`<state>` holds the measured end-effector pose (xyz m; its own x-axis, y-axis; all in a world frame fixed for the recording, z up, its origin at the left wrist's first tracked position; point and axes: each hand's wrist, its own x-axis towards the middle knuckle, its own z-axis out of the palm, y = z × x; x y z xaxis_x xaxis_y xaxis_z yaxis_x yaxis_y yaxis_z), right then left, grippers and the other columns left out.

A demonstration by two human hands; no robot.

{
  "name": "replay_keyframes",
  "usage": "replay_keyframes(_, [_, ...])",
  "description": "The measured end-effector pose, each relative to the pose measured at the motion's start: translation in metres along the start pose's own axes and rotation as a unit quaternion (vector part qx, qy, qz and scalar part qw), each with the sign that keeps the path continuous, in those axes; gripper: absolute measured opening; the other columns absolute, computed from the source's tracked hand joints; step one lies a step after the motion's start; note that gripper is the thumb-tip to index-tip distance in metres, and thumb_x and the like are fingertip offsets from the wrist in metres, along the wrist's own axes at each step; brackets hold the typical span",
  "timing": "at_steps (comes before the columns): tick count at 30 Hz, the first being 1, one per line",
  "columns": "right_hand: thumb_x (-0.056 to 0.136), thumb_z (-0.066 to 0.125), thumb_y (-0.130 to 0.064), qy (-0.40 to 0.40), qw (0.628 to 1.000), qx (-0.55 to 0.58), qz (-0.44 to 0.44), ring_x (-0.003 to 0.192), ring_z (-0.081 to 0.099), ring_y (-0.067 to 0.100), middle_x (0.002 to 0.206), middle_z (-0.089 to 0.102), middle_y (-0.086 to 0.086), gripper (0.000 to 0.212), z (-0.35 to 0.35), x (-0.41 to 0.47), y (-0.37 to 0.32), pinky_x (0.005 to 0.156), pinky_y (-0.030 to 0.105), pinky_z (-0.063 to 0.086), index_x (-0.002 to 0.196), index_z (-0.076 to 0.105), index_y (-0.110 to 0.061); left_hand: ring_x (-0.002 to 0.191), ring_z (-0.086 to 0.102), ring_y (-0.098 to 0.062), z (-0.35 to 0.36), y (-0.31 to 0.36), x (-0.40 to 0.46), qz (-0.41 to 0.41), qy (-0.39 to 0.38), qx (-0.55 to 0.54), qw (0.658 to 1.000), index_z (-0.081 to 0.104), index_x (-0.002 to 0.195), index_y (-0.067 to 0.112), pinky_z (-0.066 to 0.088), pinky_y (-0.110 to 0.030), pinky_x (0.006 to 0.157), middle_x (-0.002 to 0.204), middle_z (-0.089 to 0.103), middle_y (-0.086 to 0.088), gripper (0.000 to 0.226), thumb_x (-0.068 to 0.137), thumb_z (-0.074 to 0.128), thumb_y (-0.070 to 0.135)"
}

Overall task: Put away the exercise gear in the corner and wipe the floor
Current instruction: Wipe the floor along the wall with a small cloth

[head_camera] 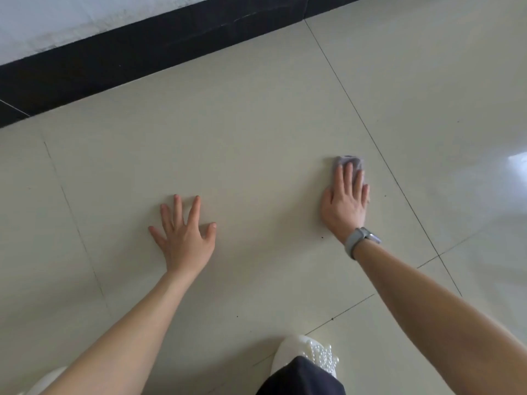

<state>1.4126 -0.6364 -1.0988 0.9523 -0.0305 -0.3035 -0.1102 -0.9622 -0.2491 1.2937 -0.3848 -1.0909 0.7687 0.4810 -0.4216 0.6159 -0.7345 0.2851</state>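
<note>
My right hand (346, 199) lies flat, fingers straight, pressing a small grey cloth (346, 160) onto the cream tiled floor (251, 138). Most of the cloth is hidden under the palm and fingers; only its far edge shows. My left hand (184, 232) rests flat on the tile with fingers spread, a good way left of the cloth, holding nothing. A grey watch sits on my right wrist. No exercise gear is in view.
A black skirting board (148, 49) runs along the white wall (57, 18) at the top left. Dark grout lines cross the floor. My white shoe (302, 352) with pearl trim stands at the bottom edge, another shoe tip at bottom left.
</note>
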Motion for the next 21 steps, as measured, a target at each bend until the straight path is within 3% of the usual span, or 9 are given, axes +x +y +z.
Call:
replay_keyframes(3, [0.088, 0.028, -0.032, -0.025, 0.967, -0.039, -0.251, 0.142, 0.022, 0.03, 0.152, 0.029, 0.004, 0.058, 0.041, -0.066, -0.039, 0.115, 0.039, 0.005, 0.144, 0.03, -0.018, 0.145, 0.001, -0.026, 0.004, 0.003, 0.005, -0.026, 0.028, -0.039, 0.999, 0.027, 0.145, 0.024, 0.001, -0.059, 0.112, 0.158, 0.011, -0.001, 0.057, 0.092, 0.049, 0.028])
replay_keyframes(5, [0.09, 0.032, -0.032, -0.081, 0.894, -0.088, -0.433, 0.14, 0.028, 0.027, 0.148, 0.037, 0.001, 0.052, 0.06, -0.111, -0.049, 0.114, 0.04, 0.008, 0.141, 0.035, -0.019, 0.145, 0.002, -0.026, 0.005, 0.004, 0.007, -0.031, 0.03, -0.039, 0.998, 0.028, 0.144, 0.024, 0.003, -0.059, 0.111, 0.157, 0.012, -0.002, 0.055, 0.093, 0.049, 0.027])
replay_keyframes(7, [0.093, 0.031, -0.033, -0.139, 0.826, -0.118, -0.534, 0.141, 0.025, 0.023, 0.149, 0.036, -0.001, 0.05, 0.066, -0.128, -0.036, 0.116, 0.039, 0.007, 0.141, 0.035, -0.021, 0.145, 0.001, -0.029, 0.006, 0.006, 0.007, -0.028, 0.023, -0.021, 0.999, 0.029, 0.144, 0.025, 0.003, -0.06, 0.111, 0.158, 0.01, -0.004, 0.056, 0.092, 0.049, 0.031])
replay_keyframes(8, [0.093, 0.031, -0.032, -0.14, 0.819, -0.126, -0.542, 0.141, 0.023, 0.022, 0.15, 0.034, -0.002, 0.05, 0.064, -0.122, -0.021, 0.116, 0.038, 0.008, 0.142, 0.033, -0.021, 0.145, 0.0, -0.029, 0.007, 0.008, 0.005, -0.023, 0.017, -0.011, 1.0, 0.029, 0.144, 0.025, 0.003, -0.06, 0.111, 0.158, 0.009, -0.005, 0.057, 0.092, 0.049, 0.033])
replay_keyframes(10, [0.092, 0.031, -0.03, -0.115, 0.866, -0.126, -0.469, 0.142, 0.019, 0.022, 0.152, 0.026, -0.001, 0.053, 0.049, -0.097, 0.016, 0.114, 0.04, 0.012, 0.145, 0.025, -0.02, 0.145, 0.0, -0.031, 0.012, 0.013, 0.001, 0.007, 0.006, 0.011, 1.0, 0.029, 0.144, 0.025, 0.003, -0.06, 0.111, 0.158, 0.008, -0.007, 0.059, 0.091, 0.051, 0.035])
replay_keyframes(13, [0.092, 0.021, -0.031, -0.036, 0.977, -0.072, -0.197, 0.144, 0.0, 0.02, 0.156, 0.004, -0.004, 0.058, 0.003, -0.038, 0.086, 0.118, 0.042, 0.007, 0.148, 0.008, -0.026, 0.145, 0.003, -0.032, 0.023, 0.028, -0.01, 0.077, -0.009, 0.043, 0.996, 0.03, 0.144, 0.025, 0.003, -0.062, 0.11, 0.157, 0.01, -0.007, 0.062, 0.088, 0.056, 0.036])
replay_keyframes(17, [0.095, 0.022, -0.019, -0.018, 0.986, 0.057, 0.153, 0.145, -0.009, 0.022, 0.158, -0.006, 0.0, 0.058, -0.037, 0.002, 0.122, 0.118, 0.043, -0.005, 0.149, 0.001, -0.022, 0.145, 0.001, -0.031, 0.037, 0.057, -0.025, 0.126, -0.042, 0.053, 0.99, 0.029, 0.144, 0.028, 0.002, -0.061, 0.111, 0.158, 0.008, -0.006, 0.066, 0.085, 0.059, 0.037])
replay_keyframes(19, [0.094, 0.023, -0.019, -0.013, 0.988, 0.055, 0.144, 0.145, -0.011, 0.023, 0.158, -0.007, 0.002, 0.06, -0.026, -0.013, 0.106, 0.118, 0.041, -0.007, 0.149, 0.0, -0.02, 0.145, -0.002, -0.029, 0.042, 0.066, -0.032, 0.132, -0.06, 0.054, 0.988, 0.027, 0.144, 0.029, 0.002, -0.06, 0.111, 0.158, 0.006, -0.004, 0.067, 0.086, 0.059, 0.037])
replay_keyframes(21, [0.092, 0.022, -0.027, -0.025, 0.999, 0.014, -0.02, 0.144, -0.01, 0.023, 0.157, -0.004, 0.001, 0.059, -0.001, -0.05, 0.086, 0.119, 0.041, -0.004, 0.148, 0.005, -0.022, 0.145, -0.002, -0.029, 0.045, 0.069, -0.036, 0.133, -0.064, 0.061, 0.987, 0.026, 0.145, 0.029, 0.002, -0.059, 0.112, 0.158, 0.005, -0.004, 0.066, 0.087, 0.057, 0.035])
